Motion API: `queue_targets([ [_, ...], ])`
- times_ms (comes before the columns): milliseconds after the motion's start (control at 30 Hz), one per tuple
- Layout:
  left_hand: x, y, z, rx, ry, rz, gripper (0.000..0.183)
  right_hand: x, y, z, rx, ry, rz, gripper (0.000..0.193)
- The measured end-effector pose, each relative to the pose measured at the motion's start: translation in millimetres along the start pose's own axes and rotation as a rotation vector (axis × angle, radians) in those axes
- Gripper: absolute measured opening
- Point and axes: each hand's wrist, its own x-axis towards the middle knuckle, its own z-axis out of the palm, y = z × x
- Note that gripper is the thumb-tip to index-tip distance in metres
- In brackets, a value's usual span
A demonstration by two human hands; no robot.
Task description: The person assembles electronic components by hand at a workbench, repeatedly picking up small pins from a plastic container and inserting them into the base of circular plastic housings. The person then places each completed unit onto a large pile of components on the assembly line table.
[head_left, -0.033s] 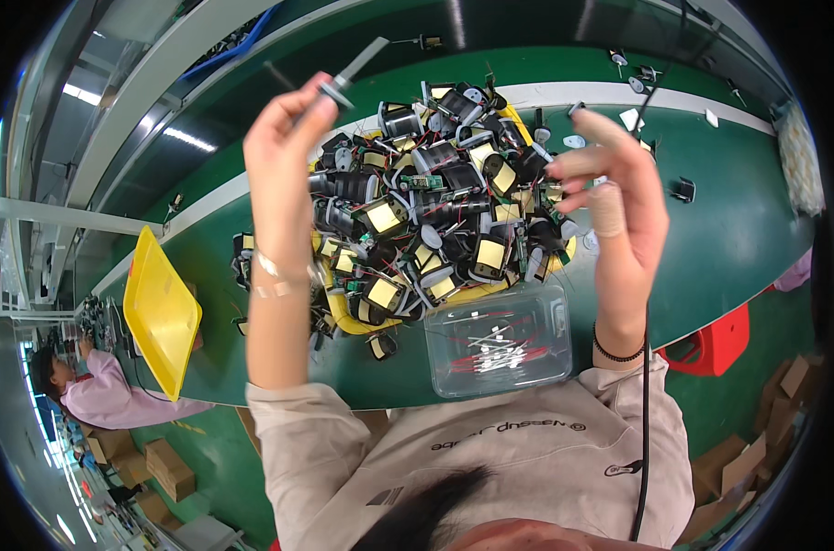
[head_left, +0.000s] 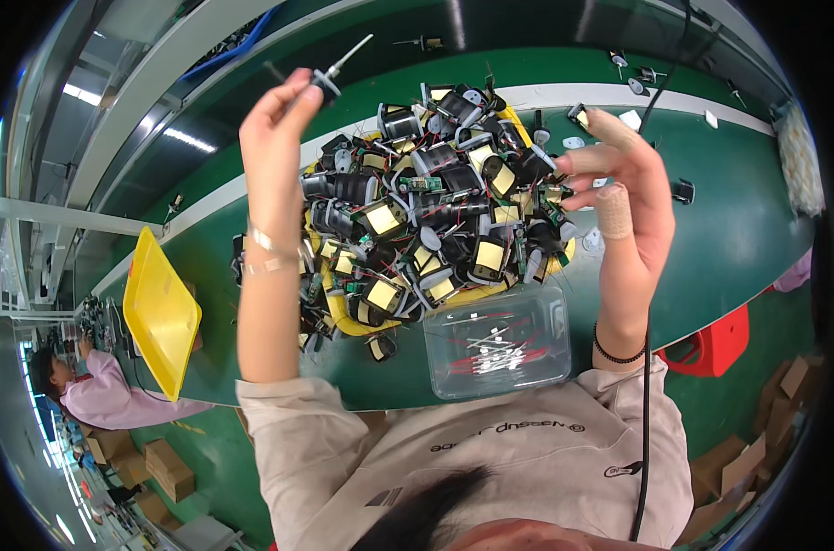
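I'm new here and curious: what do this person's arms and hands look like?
The sleeves are loose and beige, ending near the elbows. Pale bands lie across the left wrist; a dark beaded bracelet circles the right. The right hand has tan wraps on its thumb and index finger.

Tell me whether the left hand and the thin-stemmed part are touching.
Touching. The head view shows the left hand pinching the thin-stemmed part by its dark end, with the stem pointing up and right in the picture.
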Motion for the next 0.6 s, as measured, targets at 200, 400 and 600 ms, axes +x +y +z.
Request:
queue_targets([
  [200, 36.2, -34.1, 0.3, 0.872, -0.271, 0.425, 0.03, 2.2, 7.3, -5.8, 0.036, 0.007, -0.027, 0.037],
  [400, 29.7, -44.9, 48.3, 1.226, -0.689, 0.465, 0.031, -2.8, 1.2, -3.3, 0.038, -0.003, -0.068, 0.033],
  [600, 33.0, -39.6, 56.0, 1.217, -0.882, 0.414, 0.029, -12.8, -18.7, -11.4, 0.026, 0.082, -0.173, 0.021],
])
